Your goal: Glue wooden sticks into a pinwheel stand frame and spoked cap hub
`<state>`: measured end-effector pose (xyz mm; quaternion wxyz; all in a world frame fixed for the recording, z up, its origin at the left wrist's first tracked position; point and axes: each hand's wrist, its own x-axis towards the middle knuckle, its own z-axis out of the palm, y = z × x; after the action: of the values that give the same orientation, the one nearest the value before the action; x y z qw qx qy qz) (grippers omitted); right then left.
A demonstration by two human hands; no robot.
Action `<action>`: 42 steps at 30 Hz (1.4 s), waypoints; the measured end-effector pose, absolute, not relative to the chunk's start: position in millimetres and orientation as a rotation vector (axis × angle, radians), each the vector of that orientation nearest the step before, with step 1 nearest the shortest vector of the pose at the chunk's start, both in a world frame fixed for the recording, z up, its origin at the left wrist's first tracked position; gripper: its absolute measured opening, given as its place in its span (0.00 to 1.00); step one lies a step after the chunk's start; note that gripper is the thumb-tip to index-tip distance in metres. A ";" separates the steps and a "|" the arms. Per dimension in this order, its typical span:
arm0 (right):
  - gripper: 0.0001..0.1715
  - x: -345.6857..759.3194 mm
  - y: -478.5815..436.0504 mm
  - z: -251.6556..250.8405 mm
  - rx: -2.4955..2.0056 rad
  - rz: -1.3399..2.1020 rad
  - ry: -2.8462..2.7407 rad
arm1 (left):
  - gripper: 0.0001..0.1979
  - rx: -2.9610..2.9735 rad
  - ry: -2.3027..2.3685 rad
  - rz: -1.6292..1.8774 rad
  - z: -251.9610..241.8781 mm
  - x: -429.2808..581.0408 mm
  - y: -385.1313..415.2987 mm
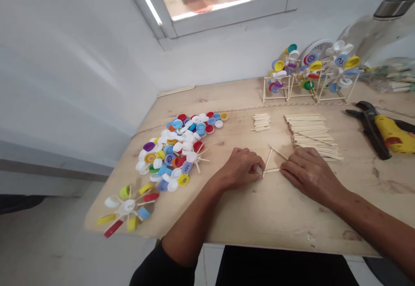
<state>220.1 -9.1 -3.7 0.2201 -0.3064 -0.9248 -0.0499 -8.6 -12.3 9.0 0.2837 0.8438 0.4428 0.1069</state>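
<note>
Thin wooden sticks form a small triangular frame [268, 160] lying on the table between my hands. My left hand [244, 167] is closed, its fingertips pinching at the frame's lower left corner. My right hand [306, 171] has its fingers pressed together over the right ends of the sticks, and it hides that corner. Just beyond my right hand lies a bundle of long wooden sticks [311, 132]. A small stack of short sticks [261, 122] rests beyond the frame.
Left of my hands is a heap of coloured bottle caps [181, 147] with a small stick-and-cap hub [192, 157]. A cap wheel [126, 207] lies near the table's left corner. Finished-looking cap wheels on stick stands [308, 72] line the wall. At right is a yellow glue gun [394, 134] beside a black-handled tool [369, 123].
</note>
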 end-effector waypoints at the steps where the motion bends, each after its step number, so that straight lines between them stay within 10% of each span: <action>1: 0.11 220.2 -8.9 -3.9 -0.846 -0.140 -2.557 | 0.08 2.258 1.189 0.279 9.2 -8.0 -12.3; 42: 0.13 222.4 -8.3 -1.4 -0.807 -0.070 -2.584 | 0.07 2.250 1.217 0.269 9.8 -4.3 -12.3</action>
<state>222.4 -8.3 -1.4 0.2151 -0.2911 -0.9319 -0.0254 -4.3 -12.3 9.8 0.2808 0.8395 0.4542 0.1005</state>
